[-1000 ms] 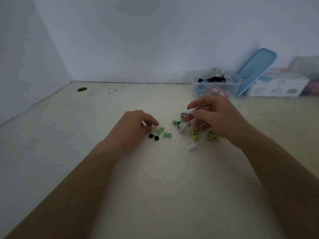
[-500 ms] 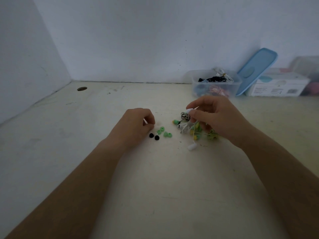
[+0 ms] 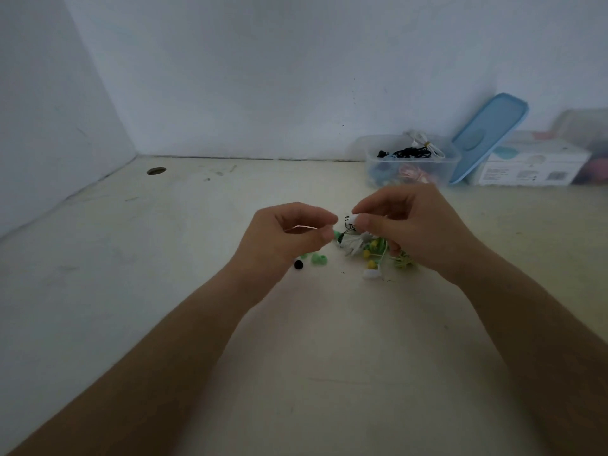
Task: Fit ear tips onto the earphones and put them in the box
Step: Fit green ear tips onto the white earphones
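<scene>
My right hand (image 3: 414,225) pinches a white earbud (image 3: 351,220) between thumb and forefinger, lifted just above a tangle of white, green and yellow earphones (image 3: 370,248) on the table. My left hand (image 3: 289,238) is raised close beside it, fingers curled, thumb and forefinger pinched on a small ear tip that is mostly hidden. The two fingertips are nearly touching. Loose green ear tips (image 3: 319,259) and a black one (image 3: 298,264) lie below the left hand. Another white earbud (image 3: 371,274) lies on the table. The clear box (image 3: 378,149) stands at the back right with earphones in it.
A blue lid (image 3: 487,136) leans against the wall behind the box. A white carton (image 3: 533,166) and more containers stand to its right. The table has a round hole (image 3: 156,171) at the back left, and walls close off the left and back.
My left hand has lifted off the loose tips and moved right toward the right hand. The right hand has raised the white earbud slightly to meet it.
</scene>
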The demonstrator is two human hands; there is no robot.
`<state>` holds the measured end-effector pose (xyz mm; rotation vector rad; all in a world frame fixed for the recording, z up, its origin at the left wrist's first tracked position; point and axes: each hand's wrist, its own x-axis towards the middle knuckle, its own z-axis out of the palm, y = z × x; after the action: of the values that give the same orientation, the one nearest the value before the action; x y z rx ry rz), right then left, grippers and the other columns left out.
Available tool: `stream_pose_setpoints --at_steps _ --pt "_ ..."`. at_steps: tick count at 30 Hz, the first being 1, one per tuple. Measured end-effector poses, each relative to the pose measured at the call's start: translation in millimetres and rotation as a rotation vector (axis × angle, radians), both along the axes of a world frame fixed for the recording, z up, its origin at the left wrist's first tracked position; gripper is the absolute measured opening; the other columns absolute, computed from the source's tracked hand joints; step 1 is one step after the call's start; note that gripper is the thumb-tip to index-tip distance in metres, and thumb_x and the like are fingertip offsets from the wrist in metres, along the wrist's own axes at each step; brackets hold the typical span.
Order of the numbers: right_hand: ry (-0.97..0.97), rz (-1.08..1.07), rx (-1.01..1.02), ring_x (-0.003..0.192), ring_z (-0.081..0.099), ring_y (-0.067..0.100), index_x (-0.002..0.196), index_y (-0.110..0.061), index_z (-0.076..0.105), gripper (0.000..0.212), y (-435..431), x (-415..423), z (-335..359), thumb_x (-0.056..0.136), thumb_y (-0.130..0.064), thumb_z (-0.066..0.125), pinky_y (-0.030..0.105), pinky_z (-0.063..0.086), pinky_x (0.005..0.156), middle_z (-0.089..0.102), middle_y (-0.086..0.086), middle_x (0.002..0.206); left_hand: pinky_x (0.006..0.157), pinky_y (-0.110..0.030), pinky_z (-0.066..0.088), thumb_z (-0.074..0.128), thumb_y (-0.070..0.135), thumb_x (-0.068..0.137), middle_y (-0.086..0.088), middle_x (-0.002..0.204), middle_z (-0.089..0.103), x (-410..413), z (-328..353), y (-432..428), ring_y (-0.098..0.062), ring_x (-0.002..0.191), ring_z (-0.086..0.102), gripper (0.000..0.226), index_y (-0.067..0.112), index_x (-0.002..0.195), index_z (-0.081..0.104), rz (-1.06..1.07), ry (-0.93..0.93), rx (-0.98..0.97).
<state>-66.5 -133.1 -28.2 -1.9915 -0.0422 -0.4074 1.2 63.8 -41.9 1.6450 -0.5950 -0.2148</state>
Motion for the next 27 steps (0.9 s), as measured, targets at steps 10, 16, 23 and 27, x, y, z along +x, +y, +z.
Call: stream_pose_setpoints --at_steps 10,16,23,27 --pt "0.014 0.102 0.090 0.051 0.059 0.014 0.095 -0.010 0.073 0.009 3.2 -2.2 0.3 0.086 -0.009 0.073 0.026 0.053 0.052 0.076 0.008 0.078 0.071 -0.018 0.056 0.063 -0.007 0.083 -0.010 0.091 0.076 -2.6 1.5 -3.8 -0.018 0.084 0.073 0.020 0.003 0.098 0.071 -0.092 0.382 -0.323" --pt "0.000 0.119 0.061 0.055 0.063 0.015 0.095 -0.015 0.073 0.009 3.6 -3.0 0.9 0.087 -0.012 0.072 0.028 0.056 0.056 0.075 0.001 0.074 0.071 -0.021 0.057 0.069 0.000 0.073 -0.012 0.093 0.076 -2.8 -0.5 -4.5 -0.020 0.083 0.074 0.025 0.005 0.098 0.071 -0.117 0.358 -0.314" --pt "0.003 0.115 0.043 0.055 0.063 0.012 0.095 -0.013 0.074 0.009 4.2 -2.1 0.4 0.086 -0.014 0.074 0.026 0.053 0.056 0.074 -0.001 0.071 0.071 -0.022 0.057 0.072 0.005 0.067 -0.009 0.092 0.076 -3.1 -0.7 -4.8 -0.018 0.081 0.073 0.027 0.008 0.094 0.071 -0.122 0.339 -0.308" --pt "0.002 0.101 0.029 0.057 0.064 0.014 0.096 -0.011 0.074 0.012 3.2 -1.8 0.1 0.085 -0.014 0.075 0.027 0.055 0.057 0.074 -0.001 0.070 0.073 -0.023 0.057 0.072 0.006 0.067 -0.011 0.096 0.076 -2.8 -0.3 -4.4 -0.021 0.086 0.074 0.028 0.009 0.095 0.071 -0.114 0.295 -0.280"
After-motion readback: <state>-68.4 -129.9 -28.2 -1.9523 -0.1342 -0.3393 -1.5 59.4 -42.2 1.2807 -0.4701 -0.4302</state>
